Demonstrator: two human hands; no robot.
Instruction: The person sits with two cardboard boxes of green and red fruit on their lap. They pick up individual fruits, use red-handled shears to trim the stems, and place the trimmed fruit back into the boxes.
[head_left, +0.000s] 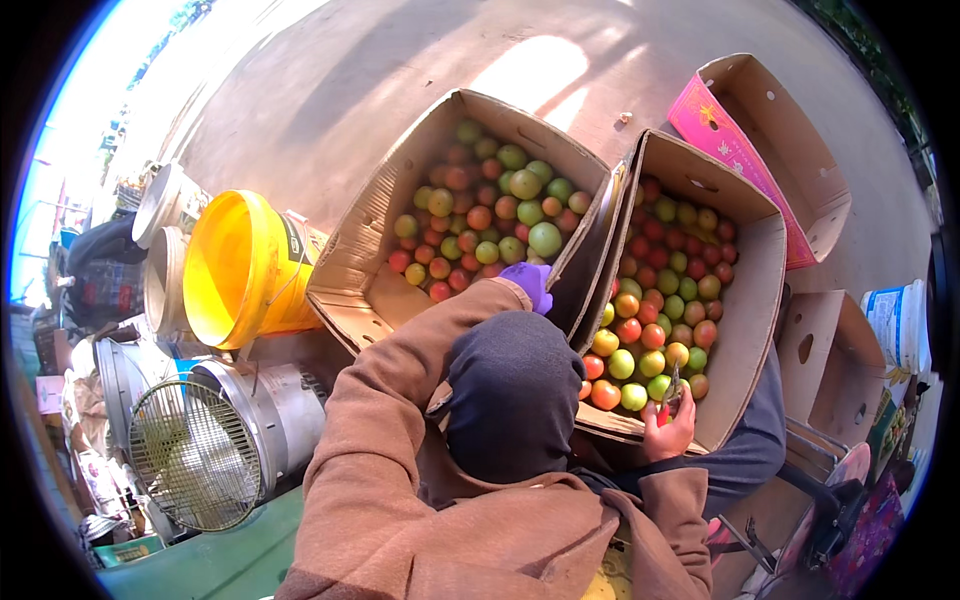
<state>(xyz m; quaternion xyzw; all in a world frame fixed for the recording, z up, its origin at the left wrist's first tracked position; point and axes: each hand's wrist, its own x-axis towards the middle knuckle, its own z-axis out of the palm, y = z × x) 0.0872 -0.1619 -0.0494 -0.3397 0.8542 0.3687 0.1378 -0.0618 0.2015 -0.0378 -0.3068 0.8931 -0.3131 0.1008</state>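
My left hand (529, 285), in a purple glove, is over the near right part of the left cardboard box (360, 262); its fingertips are hidden, so its grip cannot be told. Red, green and half-ripe tomatoes (480, 217) lie in that box. Bare-skinned, my right hand (670, 429) holds small snips (673, 386) with red on the handle, blades pointing up the picture. It is at the near edge of the right cardboard box (746, 322), over more mixed-colour tomatoes (651, 337). Whether it also holds a tomato cannot be told.
A yellow bucket (225, 270) lies tipped beside the left box, near metal tins and a round wire fan guard (195, 457). A pink carton (720, 127) and a brown carton (817, 360) stand at right. A rounded dark cloth covering (517, 397) blocks the lower middle view.
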